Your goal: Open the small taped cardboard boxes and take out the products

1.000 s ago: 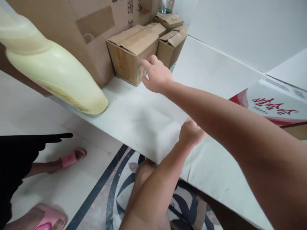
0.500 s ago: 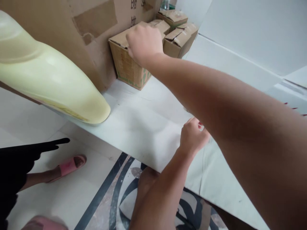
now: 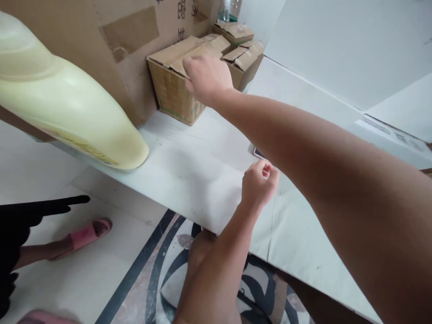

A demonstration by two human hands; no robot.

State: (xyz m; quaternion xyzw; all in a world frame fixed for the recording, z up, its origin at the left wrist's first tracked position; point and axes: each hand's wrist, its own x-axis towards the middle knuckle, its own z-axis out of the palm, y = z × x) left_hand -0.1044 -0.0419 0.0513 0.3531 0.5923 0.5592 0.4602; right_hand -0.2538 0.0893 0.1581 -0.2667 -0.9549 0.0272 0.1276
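My right hand [image 3: 209, 78] is raised above the white table, in front of a small cardboard box [image 3: 172, 87] in the view. It is curled into a fist with its back toward me; whatever it may grip is hidden. Lower down, my left hand [image 3: 259, 184] hovers over the table or rests on it; I cannot tell which. Its fingers are bent in against the thumb, and anything between them is too small to make out. A flat dark-faced thing with a pale rim [image 3: 259, 154] lies just beyond it, partly covered by my right forearm.
A large pale yellow, smooth rounded object [image 3: 81, 108] lies at the left of the white table [image 3: 175, 175]. Behind stand a big carton [image 3: 131, 81], more small boxes [image 3: 248, 58] and clear bottles [image 3: 232, 10]. Someone in black with a pink slipper [image 3: 84, 236] is at lower left.
My right hand has dropped slightly in the view and remains closed. My left hand sits a little further left. The view has shifted, uncovering part of the flat dark thing.
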